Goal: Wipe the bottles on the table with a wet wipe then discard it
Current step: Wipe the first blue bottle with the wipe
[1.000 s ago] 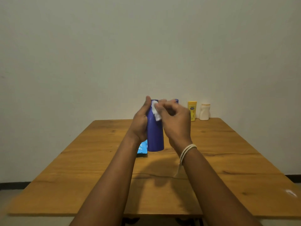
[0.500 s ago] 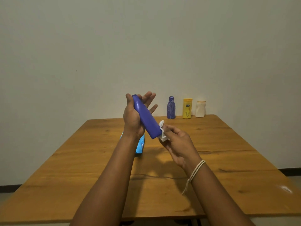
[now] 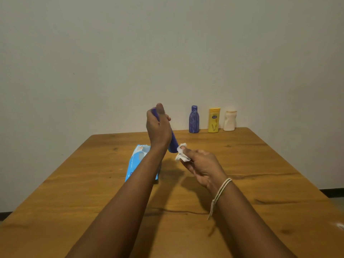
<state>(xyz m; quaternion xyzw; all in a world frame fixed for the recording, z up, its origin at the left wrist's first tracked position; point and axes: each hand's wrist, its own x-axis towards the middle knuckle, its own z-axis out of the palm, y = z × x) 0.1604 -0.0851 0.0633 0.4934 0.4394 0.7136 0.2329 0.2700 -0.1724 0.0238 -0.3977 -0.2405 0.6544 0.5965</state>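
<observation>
Blue bottle (image 3: 173, 144): centre of frame, held above the table, tilted, upper end toward upper left, base toward lower right; mostly hidden behind the hand that grips it.
Left hand (image 3: 158, 127): fingers and thumb curled round the bottle's upper part, back of hand toward the camera.
Wipe (image 3: 181, 154): white, crumpled, just right of and below the bottle's base, touching it or nearly so; contact cannot be told.
Right hand (image 3: 202, 167): right of centre, palm turned up and leftward, thumb and fingers pinching the wipe; a pale cord (image 3: 220, 192) round the wrist.
Wipes pack (image 3: 136, 161): light blue, flat on the table, left of centre, partly covered by the left forearm.
Purple bottle (image 3: 194, 119), yellow bottle (image 3: 214, 120), white bottle (image 3: 229, 121): upright in a row at the table's far edge, right of centre, against the wall, near one another, well apart from the hands.
Table (image 3: 260, 164): brown wood, fills the lower half of the frame.
Wall (image 3: 167, 53): plain, pale, upper half.
</observation>
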